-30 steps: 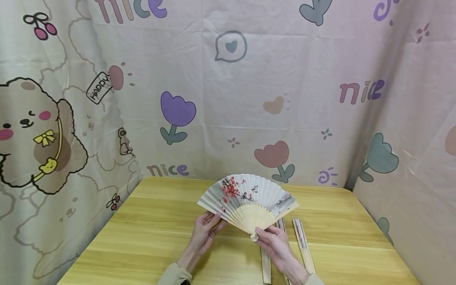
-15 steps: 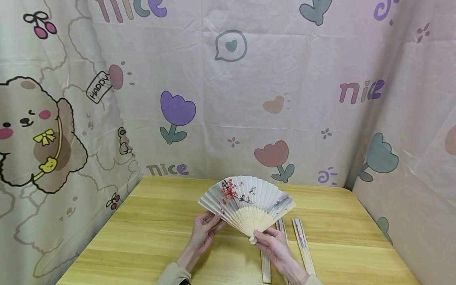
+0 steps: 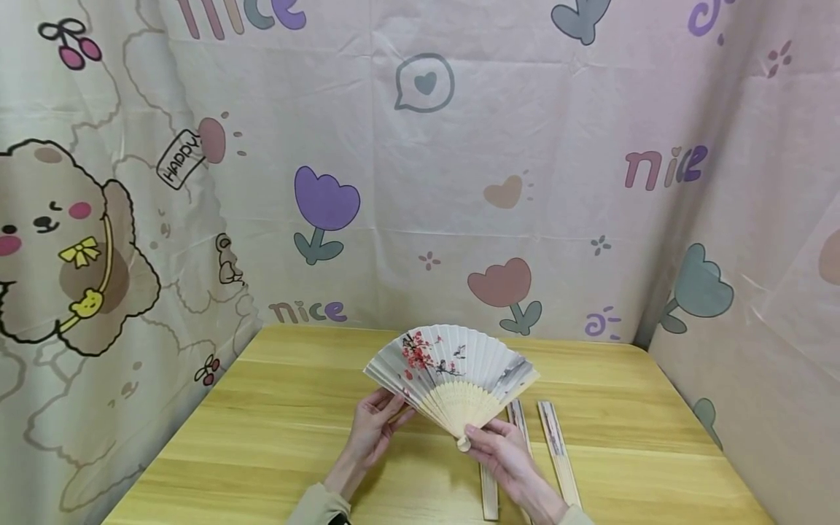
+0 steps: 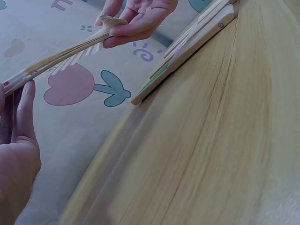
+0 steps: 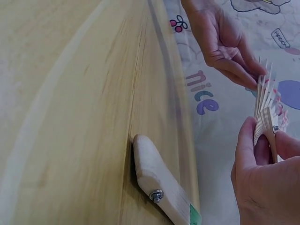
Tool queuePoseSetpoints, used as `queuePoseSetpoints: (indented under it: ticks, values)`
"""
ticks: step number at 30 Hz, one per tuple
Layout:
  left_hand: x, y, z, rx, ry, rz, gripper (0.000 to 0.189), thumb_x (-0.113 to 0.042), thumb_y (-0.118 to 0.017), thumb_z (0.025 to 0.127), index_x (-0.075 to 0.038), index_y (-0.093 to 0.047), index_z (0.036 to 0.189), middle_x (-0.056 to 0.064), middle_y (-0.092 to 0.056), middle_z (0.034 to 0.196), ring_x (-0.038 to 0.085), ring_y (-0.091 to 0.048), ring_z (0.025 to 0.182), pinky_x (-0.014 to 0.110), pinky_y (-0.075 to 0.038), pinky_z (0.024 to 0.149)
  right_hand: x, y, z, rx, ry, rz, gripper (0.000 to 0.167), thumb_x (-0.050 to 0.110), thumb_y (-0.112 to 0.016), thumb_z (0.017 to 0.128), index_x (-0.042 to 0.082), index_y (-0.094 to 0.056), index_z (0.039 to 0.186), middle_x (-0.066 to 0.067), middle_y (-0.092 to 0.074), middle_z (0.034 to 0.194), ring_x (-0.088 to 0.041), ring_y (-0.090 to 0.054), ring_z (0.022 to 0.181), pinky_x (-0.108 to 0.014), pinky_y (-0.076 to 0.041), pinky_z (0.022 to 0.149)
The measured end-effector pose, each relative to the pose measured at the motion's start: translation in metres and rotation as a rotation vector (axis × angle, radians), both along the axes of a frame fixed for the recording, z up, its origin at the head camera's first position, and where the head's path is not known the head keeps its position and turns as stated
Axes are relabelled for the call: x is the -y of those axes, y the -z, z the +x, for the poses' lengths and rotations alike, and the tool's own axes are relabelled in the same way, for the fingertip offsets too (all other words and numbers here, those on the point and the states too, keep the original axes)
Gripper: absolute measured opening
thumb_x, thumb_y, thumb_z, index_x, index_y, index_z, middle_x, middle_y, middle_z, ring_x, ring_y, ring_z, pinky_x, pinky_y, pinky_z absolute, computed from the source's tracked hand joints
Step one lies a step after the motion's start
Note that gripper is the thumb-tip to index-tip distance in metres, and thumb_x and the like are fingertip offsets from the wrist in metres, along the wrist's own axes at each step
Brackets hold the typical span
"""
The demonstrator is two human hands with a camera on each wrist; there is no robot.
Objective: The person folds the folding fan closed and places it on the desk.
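An open paper folding fan [image 3: 453,357] with red blossoms and pale wooden ribs is held above the table. My left hand [image 3: 374,430] pinches its left edge between thumb and fingers. At the pivot end, my right hand [image 3: 505,452] grips the base of the ribs. The left wrist view catches the fan [image 4: 70,54] nearly edge-on between both hands. Seen from the right wrist, the ribs [image 5: 265,119] spread from a metal rivet beside the right thumb.
Closed folding fans lie on the wooden table [image 3: 262,437] around the right forearm: one to its right [image 3: 559,452], one partly behind the hand [image 3: 518,417], another [image 3: 489,499] to its left. Printed curtains [image 3: 420,182] stand behind and at both sides.
The fan's right edge has moved slightly left, so its spread looks a little narrower. Its pivot and my right hand have shifted slightly left too. The left hand keeps its hold.
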State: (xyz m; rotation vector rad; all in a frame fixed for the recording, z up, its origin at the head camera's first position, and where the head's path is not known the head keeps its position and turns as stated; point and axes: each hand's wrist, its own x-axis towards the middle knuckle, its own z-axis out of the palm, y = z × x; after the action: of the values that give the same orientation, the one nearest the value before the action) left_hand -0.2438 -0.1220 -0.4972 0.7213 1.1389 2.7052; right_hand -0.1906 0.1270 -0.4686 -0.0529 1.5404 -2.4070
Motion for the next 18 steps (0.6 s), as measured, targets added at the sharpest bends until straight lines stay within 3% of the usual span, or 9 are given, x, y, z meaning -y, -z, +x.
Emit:
queuePoseSetpoints:
  ticks: [8,13,18]
  values:
    - [-0.001,-0.004,0.002,-0.008,0.003,-0.025,0.043,0.01,-0.043,0.102,-0.018,-0.068,0.124,0.0,-0.073,0.122,0.014,-0.073,0.107,0.031,-0.063,0.094,0.0,0.001,0.0,0.002,-0.003,0.029,0.016,0.002,-0.063,0.095,0.001,-0.063,0.112,-0.001,-0.076,0.09,-0.01,-0.074,0.082,-0.025,-0.066,0.086]
    - [-0.001,-0.009,0.003,-0.024,0.017,-0.047,0.043,0.009,-0.043,0.102,-0.017,-0.066,0.126,0.001,-0.072,0.123,0.014,-0.073,0.107,0.032,-0.063,0.095,-0.001,0.001,-0.001,0.027,0.026,0.038,0.005,0.008,-0.062,0.098,0.009,-0.065,0.102,0.002,-0.074,0.084,-0.01,-0.074,0.079,-0.027,-0.067,0.085]
    - [-0.001,-0.012,0.004,-0.044,0.018,-0.063,0.041,0.008,-0.044,0.102,-0.017,-0.065,0.127,0.001,-0.072,0.122,0.012,-0.072,0.106,0.033,-0.062,0.095,-0.004,0.0,-0.002,0.056,0.092,0.068,0.008,0.014,-0.063,0.098,0.012,-0.068,0.092,0.001,-0.072,0.081,-0.013,-0.076,0.079,-0.03,-0.068,0.085]
